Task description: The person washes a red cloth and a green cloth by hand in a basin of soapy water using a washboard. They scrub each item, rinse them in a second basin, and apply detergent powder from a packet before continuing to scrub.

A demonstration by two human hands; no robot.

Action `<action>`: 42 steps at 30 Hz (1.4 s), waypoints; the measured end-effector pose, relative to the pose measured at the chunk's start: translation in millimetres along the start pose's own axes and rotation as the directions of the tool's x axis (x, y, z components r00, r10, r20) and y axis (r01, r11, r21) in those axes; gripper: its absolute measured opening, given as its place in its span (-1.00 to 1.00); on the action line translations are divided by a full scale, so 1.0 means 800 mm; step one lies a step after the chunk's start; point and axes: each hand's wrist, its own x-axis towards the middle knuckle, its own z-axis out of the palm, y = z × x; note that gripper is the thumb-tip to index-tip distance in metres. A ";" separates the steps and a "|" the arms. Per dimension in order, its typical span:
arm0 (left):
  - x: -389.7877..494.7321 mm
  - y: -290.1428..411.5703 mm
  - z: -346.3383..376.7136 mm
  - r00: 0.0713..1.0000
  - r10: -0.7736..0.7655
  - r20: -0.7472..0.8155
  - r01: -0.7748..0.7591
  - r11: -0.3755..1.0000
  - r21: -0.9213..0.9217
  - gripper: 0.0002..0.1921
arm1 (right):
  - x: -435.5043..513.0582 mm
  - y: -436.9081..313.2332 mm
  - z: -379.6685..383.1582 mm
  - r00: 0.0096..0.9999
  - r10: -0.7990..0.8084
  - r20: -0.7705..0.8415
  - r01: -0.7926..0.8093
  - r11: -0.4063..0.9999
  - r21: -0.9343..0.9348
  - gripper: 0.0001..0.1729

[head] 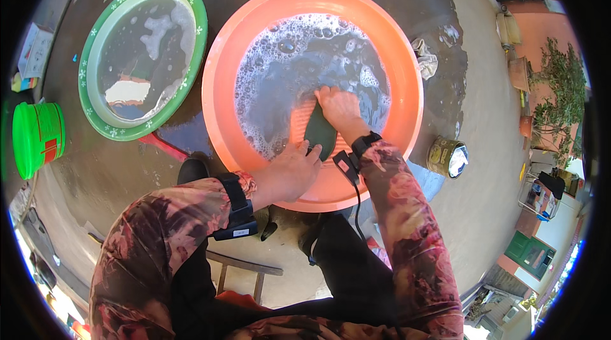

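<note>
In front of me stands a wide orange plastic basin point(224, 58) holding grey, sudsy water. An orange ridged washboard surface point(300, 123) rises from the water at its near side. On the ridges lies a smooth dark green flat item point(321, 132); whether it is cloth or a shoe sole I cannot tell. My right hand point(340, 108) is curled into a fist around its upper end, at the waterline. The fingers of my left hand point(292, 170) hold its lower edge near the basin rim.
To the left is a green-rimmed basin point(200, 37) of soapy water. A bright green bucket point(38, 139) stands farther left. Right of the orange basin are a crumpled pale cloth point(426, 58) and an open tin can point(447, 156). A wooden stool frame point(246, 263) is below me.
</note>
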 end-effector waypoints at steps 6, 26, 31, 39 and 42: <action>-0.002 -0.003 0.004 1.000 -0.001 -0.001 0.001 1.000 -0.010 -0.19 | -0.041 -0.014 -0.053 0.997 -0.059 -0.043 0.065 0.987 0.145 -0.66; 0.001 -0.003 0.020 0.996 0.025 -0.087 -0.024 1.000 0.012 -0.36 | -0.045 -0.023 -0.015 0.995 -0.088 0.038 0.082 0.985 0.155 -0.61; -0.002 -0.003 0.007 0.996 0.031 -0.081 -0.028 0.998 0.047 -0.40 | 0.027 0.009 -0.029 0.970 0.045 0.238 -0.083 0.985 0.154 -0.62; 0.008 -0.001 0.019 1.000 -0.022 0.006 0.022 0.999 -0.026 -0.13 | -0.078 -0.032 -0.035 0.993 -0.084 0.086 0.066 0.977 0.202 -0.63; 0.007 0.001 0.008 0.999 -0.031 0.020 0.031 0.999 -0.014 -0.15 | -0.006 -0.007 -0.017 0.993 0.036 0.110 -0.058 0.978 0.199 -0.62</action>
